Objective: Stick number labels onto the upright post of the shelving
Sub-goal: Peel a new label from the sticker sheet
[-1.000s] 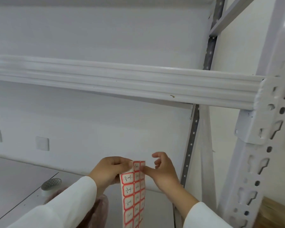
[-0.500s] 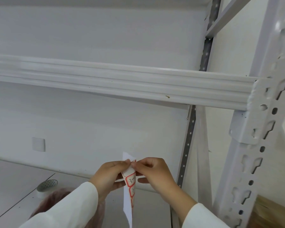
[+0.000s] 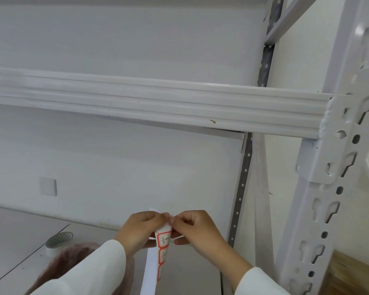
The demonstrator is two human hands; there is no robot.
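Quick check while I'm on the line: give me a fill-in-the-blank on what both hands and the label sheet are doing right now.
1. The left hand and the right hand both pinch the top of the ____.
2. The borders of the labels on the label sheet are coloured ____.
3. The upright post stands to the ____ of the hands.
4. The roll of tape lies on the shelf board to the ____ of the left hand.

Missing words: label sheet; red; right; left
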